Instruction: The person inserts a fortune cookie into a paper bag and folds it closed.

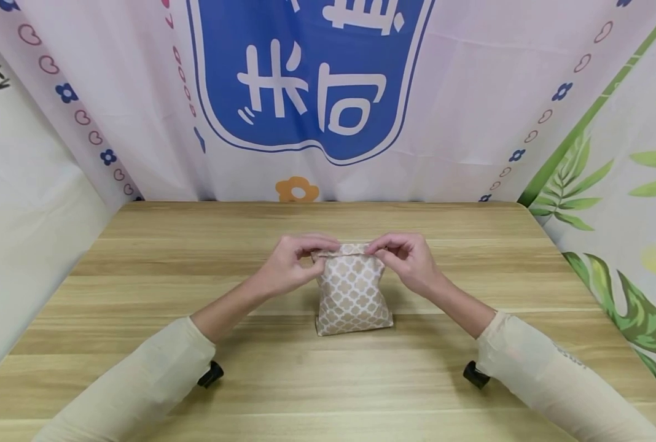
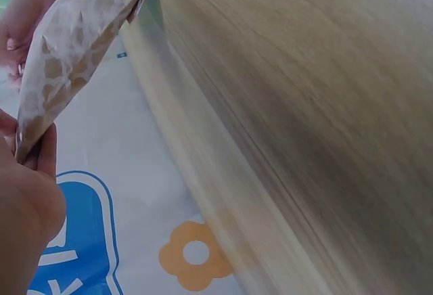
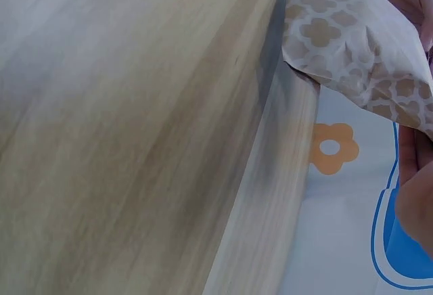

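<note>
A tan paper bag point(image 1: 352, 291) with a white lattice pattern stands on the wooden table, its top edge folded over. My left hand point(image 1: 292, 264) pinches the left end of that fold, fingers behind and thumb in front. At the right end my right hand point(image 1: 408, 261) pinches the fold the same way. In the left wrist view the bag point(image 2: 71, 44) bulges in the middle and narrows toward the left hand point(image 2: 30, 187). The right wrist view shows the bag's lower corner point(image 3: 304, 58) near the tabletop, with the right hand point(image 3: 416, 200) at its top.
The wooden table point(image 1: 239, 380) runs back to a printed curtain point(image 1: 460, 123) with a blue sign and an orange flower. White cloth hangs at the left, and a leaf-patterned cloth point(image 1: 610, 245) at the right. Small black devices point(image 1: 476, 374) sit under both sleeves.
</note>
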